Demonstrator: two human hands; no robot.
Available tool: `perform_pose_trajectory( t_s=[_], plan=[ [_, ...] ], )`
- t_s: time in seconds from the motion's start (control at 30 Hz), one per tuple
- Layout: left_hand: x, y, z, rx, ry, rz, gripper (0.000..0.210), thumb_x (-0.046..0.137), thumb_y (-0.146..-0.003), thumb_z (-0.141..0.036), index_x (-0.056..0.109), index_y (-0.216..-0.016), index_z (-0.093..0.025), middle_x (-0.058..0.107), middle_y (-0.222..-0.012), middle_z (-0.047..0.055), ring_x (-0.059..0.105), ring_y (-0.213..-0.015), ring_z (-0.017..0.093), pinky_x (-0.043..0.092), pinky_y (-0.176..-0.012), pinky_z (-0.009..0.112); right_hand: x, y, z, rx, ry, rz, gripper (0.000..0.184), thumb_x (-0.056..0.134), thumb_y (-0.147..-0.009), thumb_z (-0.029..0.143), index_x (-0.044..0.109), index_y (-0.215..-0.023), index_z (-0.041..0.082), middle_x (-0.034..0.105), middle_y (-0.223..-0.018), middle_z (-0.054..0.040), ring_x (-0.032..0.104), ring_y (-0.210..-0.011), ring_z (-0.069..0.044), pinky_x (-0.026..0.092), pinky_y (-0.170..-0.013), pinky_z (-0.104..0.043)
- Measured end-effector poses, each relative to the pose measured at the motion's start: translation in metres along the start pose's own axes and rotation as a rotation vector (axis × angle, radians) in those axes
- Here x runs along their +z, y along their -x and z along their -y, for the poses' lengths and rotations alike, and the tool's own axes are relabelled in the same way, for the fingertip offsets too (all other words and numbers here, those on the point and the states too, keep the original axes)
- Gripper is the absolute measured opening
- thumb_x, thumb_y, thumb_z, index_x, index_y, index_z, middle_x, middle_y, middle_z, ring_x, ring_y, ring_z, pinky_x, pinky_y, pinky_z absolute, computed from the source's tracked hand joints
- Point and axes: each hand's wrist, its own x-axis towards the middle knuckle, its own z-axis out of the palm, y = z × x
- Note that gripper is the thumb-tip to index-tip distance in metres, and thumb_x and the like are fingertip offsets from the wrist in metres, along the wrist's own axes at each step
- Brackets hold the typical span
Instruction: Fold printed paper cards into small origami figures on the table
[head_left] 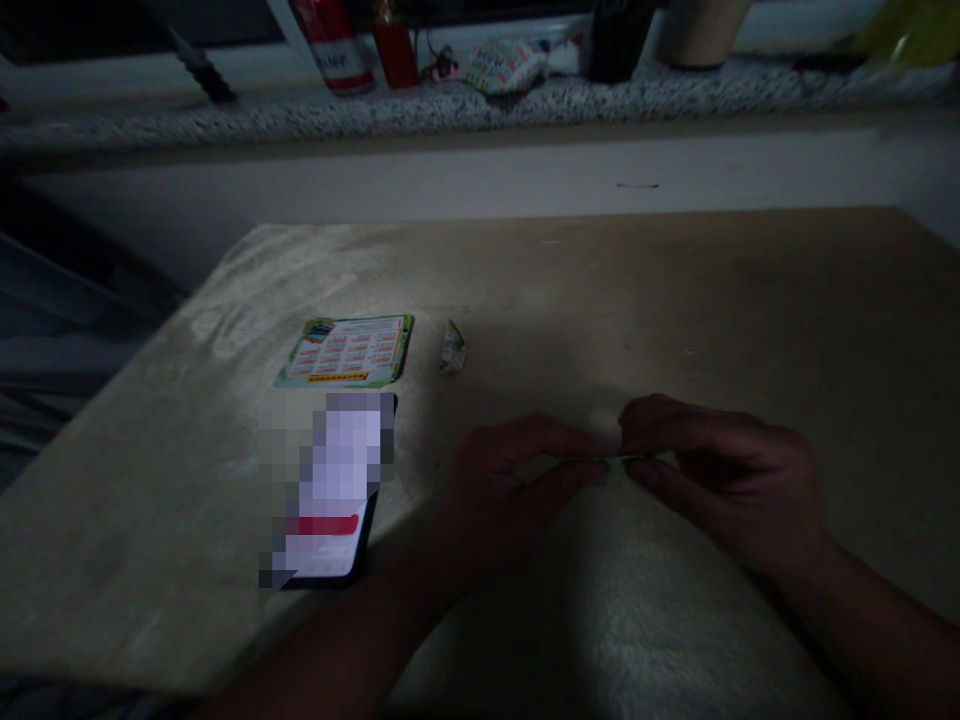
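Above the table, my left hand (525, 470) and my right hand (720, 470) face each other with fingertips almost touching. Between them runs a thin flat strip (616, 458), seen edge-on, perhaps paper. Each hand pinches one end of it between thumb and fingers. Its faces and most of its length are hidden. Farther back lies a small folded paper piece (452, 350) with a printed pattern, standing up to a point. Left of that is a printed calendar card or thin stack of cards (349, 352) with a green border.
A lit phone (337, 480), partly blurred out, lies on the table (187, 480) left of my left hand. On the speckled sill (285, 118) behind stand a red can (336, 45), a small red bottle (396, 50), a crumpled wrapper (506, 65) and a dark container (616, 40).
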Motion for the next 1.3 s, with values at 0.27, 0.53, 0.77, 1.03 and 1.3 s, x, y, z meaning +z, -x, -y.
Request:
perform_pose_trajectory(
  t_s=[0.27, 0.53, 0.77, 1.03, 1.3],
  plan=[
    [-0.004, 0.002, 0.004, -0.032, 0.06, 0.058, 0.007, 0.075, -0.087, -0.018, 0.079, -0.093, -0.021, 0.079, -0.089, 0.002, 0.074, -0.082, 0.013, 0.056, -0.076, 0.022, -0.001, 0.001, 0.0, -0.011, -0.07, 0.024, 0.027, 0.073, -0.079, -0.001, 0.077, -0.096, 0.02, 0.073, -0.073, -0.003, 0.069, -0.072, -0.02, 0.057, -0.066, -0.036],
    [-0.003, 0.0, 0.004, 0.001, 0.193, 0.114, 0.005, 0.076, -0.086, -0.018, 0.079, -0.09, -0.019, 0.078, -0.088, 0.004, 0.072, -0.081, 0.015, 0.056, -0.076, 0.027, -0.004, 0.002, -0.002, 0.084, -0.156, 0.061, 0.023, 0.074, -0.08, 0.001, 0.078, -0.092, 0.02, 0.072, -0.076, -0.0039, 0.068, -0.076, -0.019, 0.055, -0.069, -0.034],
    [-0.009, -0.003, 0.006, -0.058, 0.332, 0.113, 0.011, 0.086, -0.076, -0.014, 0.079, -0.083, -0.019, 0.073, -0.082, 0.002, 0.068, -0.078, 0.013, 0.054, -0.074, 0.025, -0.007, 0.006, -0.003, 0.211, -0.296, 0.07, 0.02, 0.076, -0.083, 0.006, 0.08, -0.092, 0.023, 0.072, -0.077, -0.0029, 0.068, -0.083, -0.018, 0.055, -0.071, -0.03],
    [-0.014, -0.006, 0.006, -0.2, 0.542, 0.318, 0.009, 0.087, -0.074, -0.015, 0.081, -0.079, -0.019, 0.072, -0.078, 0.003, 0.066, -0.073, 0.013, 0.052, -0.07, 0.025, -0.009, 0.009, -0.011, 0.427, -0.484, 0.111, 0.002, 0.08, -0.084, 0.024, 0.081, -0.083, 0.023, 0.07, -0.077, -0.0034, 0.067, -0.084, -0.018, 0.053, -0.07, -0.029],
    [-0.012, -0.005, 0.013, -0.295, 0.733, 0.451, 0.011, 0.088, -0.074, -0.019, 0.078, -0.078, -0.017, 0.071, -0.077, 0.003, 0.065, -0.074, 0.015, 0.052, -0.073, 0.028, -0.003, 0.01, -0.016, 0.538, -0.685, 0.205, 0.007, 0.081, -0.083, 0.028, 0.082, -0.085, 0.022, 0.071, -0.079, -0.0042, 0.067, -0.078, -0.019, 0.053, -0.072, -0.033]
  ],
)
